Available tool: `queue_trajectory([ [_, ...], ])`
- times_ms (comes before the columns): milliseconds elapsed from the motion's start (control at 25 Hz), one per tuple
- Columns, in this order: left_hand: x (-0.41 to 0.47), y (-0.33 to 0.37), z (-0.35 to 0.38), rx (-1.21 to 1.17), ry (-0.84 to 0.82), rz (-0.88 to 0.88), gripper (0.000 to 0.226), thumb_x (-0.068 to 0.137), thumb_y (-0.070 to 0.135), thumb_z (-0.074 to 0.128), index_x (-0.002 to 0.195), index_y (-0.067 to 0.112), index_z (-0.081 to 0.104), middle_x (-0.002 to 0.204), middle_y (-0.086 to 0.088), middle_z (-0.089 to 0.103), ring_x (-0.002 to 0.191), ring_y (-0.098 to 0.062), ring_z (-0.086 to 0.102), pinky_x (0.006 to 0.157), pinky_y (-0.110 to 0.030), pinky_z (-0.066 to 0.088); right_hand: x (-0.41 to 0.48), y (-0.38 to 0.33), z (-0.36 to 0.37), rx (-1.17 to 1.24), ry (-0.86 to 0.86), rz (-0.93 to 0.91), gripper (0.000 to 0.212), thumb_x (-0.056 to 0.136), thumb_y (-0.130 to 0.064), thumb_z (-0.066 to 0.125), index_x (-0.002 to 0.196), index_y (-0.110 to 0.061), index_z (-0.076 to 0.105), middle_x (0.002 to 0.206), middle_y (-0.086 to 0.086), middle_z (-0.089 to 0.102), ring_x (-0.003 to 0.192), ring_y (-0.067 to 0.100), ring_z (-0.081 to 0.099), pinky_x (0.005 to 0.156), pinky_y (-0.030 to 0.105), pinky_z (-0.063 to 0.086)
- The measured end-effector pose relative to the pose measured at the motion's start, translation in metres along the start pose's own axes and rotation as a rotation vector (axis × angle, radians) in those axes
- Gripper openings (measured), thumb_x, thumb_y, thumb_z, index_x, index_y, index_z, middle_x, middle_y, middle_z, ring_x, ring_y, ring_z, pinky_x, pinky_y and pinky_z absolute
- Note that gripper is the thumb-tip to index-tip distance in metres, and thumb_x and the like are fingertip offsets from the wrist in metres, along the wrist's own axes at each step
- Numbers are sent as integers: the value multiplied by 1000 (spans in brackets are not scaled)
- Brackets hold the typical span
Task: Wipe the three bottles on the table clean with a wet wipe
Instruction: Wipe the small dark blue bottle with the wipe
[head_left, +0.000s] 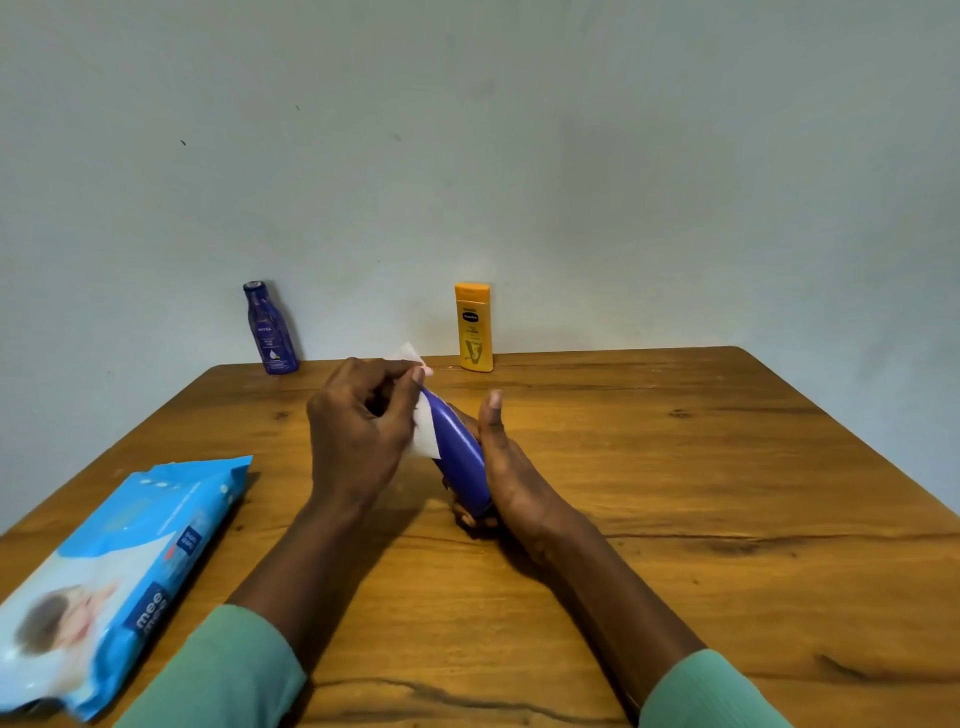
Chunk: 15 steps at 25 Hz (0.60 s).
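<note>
Wiping is under way on one bottle, I think. My right hand (511, 467) holds the blue bottle (460, 457) tilted, with fingers curled under it and the thumb sticking up. My left hand (358, 431) pinches the white wet wipe (423, 434) against the blue bottle's top end. Far behind the blue bottle stand the dark Nivea bottle (270, 330), off to its left, and the yellow Vaseline bottle (474, 327). I cannot tell if those two are clean. The wipes pack (119, 577) lies left of the blue bottle, nearer me.
</note>
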<state>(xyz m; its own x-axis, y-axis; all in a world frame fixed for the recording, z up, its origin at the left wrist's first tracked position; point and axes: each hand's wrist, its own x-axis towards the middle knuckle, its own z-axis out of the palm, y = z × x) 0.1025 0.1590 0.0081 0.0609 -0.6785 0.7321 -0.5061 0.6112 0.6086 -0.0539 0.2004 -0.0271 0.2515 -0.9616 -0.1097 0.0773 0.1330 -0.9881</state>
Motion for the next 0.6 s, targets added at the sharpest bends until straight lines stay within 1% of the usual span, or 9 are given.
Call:
queue_trajectory([
  [40,-3,-1,-1,13,-18,18,20,96,20,70,115,16,76,103,-2,70,93,-12,68,72,-22,58,1,1,1,3,3,-3,95,78,-96,13,148,-43,48,104,9,69,80,18,59,63,27,47],
  [160,-29,11,9,41,-215,167,20,96,25,69,115,21,75,101,5,63,90,-4,63,71,-13,50,3,0,-2,159,40,1,83,77,-97,15,119,-47,67,105,7,81,94,24,75,82,40,59],
  [200,-39,16,15,35,-291,203,21,96,26,69,116,22,75,101,8,61,91,-3,62,73,-11,49,3,0,-5,238,59,12,83,77,-96,19,118,-43,68,105,9,82,98,26,77,87,45,60],
  [240,-48,20,20,23,-348,235,23,96,25,69,118,21,75,100,10,61,92,-3,62,75,-11,48,3,0,-8,327,84,31,87,78,-96,23,121,-35,67,106,12,81,98,29,78,86,47,62],
  [280,-53,23,23,7,-382,263,25,96,23,69,120,20,75,99,10,61,92,-4,62,76,-10,47,3,2,-12,409,105,51,92,79,-95,29,124,-26,68,104,16,81,94,31,78,81,46,64],
  [360,-58,24,23,-18,-409,302,26,95,21,70,120,18,76,97,11,61,90,-2,61,76,-8,44,3,4,-17,536,117,66,94,80,-93,37,119,-15,72,93,16,79,83,29,78,66,40,64],
  [400,-58,23,20,-16,-413,318,26,95,22,70,120,18,76,97,12,60,89,-1,60,75,-7,43,2,5,-17,582,103,63,90,82,-91,42,112,-14,77,90,15,77,80,28,77,63,38,63],
  [480,-57,23,17,10,-394,329,24,96,26,71,118,19,76,96,13,61,87,0,60,73,-7,42,2,4,-17,645,86,49,81,85,-85,49,104,-13,81,88,13,76,80,26,77,66,38,65],
  [600,-55,24,20,12,-268,225,21,94,29,74,112,19,78,92,9,67,82,-2,63,68,-10,45,4,3,-16,730,99,59,76,90,-77,55,109,-9,82,99,18,78,89,30,78,77,42,66],
])
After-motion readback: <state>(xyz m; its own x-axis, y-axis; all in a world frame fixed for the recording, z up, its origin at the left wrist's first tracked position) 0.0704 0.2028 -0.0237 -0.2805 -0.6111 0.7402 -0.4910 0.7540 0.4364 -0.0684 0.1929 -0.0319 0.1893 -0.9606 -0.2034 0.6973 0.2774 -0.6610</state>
